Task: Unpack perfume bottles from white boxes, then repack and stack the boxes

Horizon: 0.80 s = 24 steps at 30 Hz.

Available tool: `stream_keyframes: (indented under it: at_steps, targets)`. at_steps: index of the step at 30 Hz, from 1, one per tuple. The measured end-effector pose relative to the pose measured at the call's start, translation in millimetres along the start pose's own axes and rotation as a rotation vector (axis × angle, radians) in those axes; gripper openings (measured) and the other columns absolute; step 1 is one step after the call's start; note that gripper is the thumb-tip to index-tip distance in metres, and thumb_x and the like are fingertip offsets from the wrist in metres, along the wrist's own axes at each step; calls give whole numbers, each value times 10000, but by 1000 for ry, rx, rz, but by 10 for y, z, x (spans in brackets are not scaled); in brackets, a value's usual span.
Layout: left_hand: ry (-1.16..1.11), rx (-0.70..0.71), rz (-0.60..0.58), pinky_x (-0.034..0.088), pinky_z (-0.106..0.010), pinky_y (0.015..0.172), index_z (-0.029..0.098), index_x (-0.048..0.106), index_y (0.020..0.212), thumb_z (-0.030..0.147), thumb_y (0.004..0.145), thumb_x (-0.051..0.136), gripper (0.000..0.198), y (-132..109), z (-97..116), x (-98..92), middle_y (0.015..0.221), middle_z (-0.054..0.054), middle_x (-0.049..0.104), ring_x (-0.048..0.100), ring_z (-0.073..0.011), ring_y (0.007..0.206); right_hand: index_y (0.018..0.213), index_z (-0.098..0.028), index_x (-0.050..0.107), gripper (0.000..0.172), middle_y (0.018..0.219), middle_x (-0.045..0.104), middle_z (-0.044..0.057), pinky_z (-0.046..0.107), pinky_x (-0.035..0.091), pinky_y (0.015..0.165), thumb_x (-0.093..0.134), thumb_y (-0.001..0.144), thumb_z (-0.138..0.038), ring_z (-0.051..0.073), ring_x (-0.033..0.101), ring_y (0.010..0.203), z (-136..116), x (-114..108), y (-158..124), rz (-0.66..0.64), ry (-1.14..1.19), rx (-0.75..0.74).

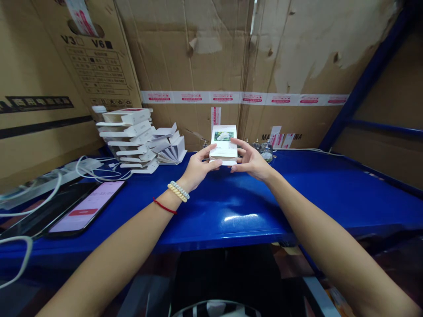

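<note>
Between both hands is a small white carton (224, 149) with a picture of a white flower and green leaves; its near end stands open with a flap hanging down. My left hand (201, 162) grips the carton's left side, fingers above and thumb at the lower edge. On the opposite side, my right hand (250, 160) holds it with the index finger on top and the thumb near the bottom flap. Behind the right hand, glass bottles (266, 151) stand against the cardboard, partly hidden. To the left rises a stack of white cartons (134, 136) with open ends.
Folded white cartons (170, 147) lean beside the stack. A lit phone (87, 209) rests on the blue table (211, 220) at the left, near white cables (95, 169) and a power strip (71, 174). Large cardboard sheets (198, 57) wall the back; a blue metal post (363, 79) slants at the right.
</note>
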<state>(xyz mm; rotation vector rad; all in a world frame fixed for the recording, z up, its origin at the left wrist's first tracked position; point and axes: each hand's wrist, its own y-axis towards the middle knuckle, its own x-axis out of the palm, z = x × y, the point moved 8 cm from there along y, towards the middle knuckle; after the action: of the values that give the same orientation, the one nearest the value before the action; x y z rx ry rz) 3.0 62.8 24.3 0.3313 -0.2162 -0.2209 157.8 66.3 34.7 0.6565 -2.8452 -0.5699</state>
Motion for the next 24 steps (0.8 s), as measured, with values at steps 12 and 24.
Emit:
stream_keyframes:
  at_steps: [12,24]
  targets:
    - [-25,-7,-15,606,-347,766,176,625,1248,187,565,852,720,-5,34,16,1136,-102,667,663,-184,885,1279,-303,553,800,1070,643,33,352,636,640,880,554,-219,151,678,710,-46,-24,-6,26,-43,-38]
    - [178,61,32,540,-270,603,132,522,1384,300,619,852,850,31,63,-66,947,-91,714,608,-122,667,1344,-242,495,800,898,677,23,294,587,523,840,627,-320,148,659,614,-34,-32,1,25,-202,-10]
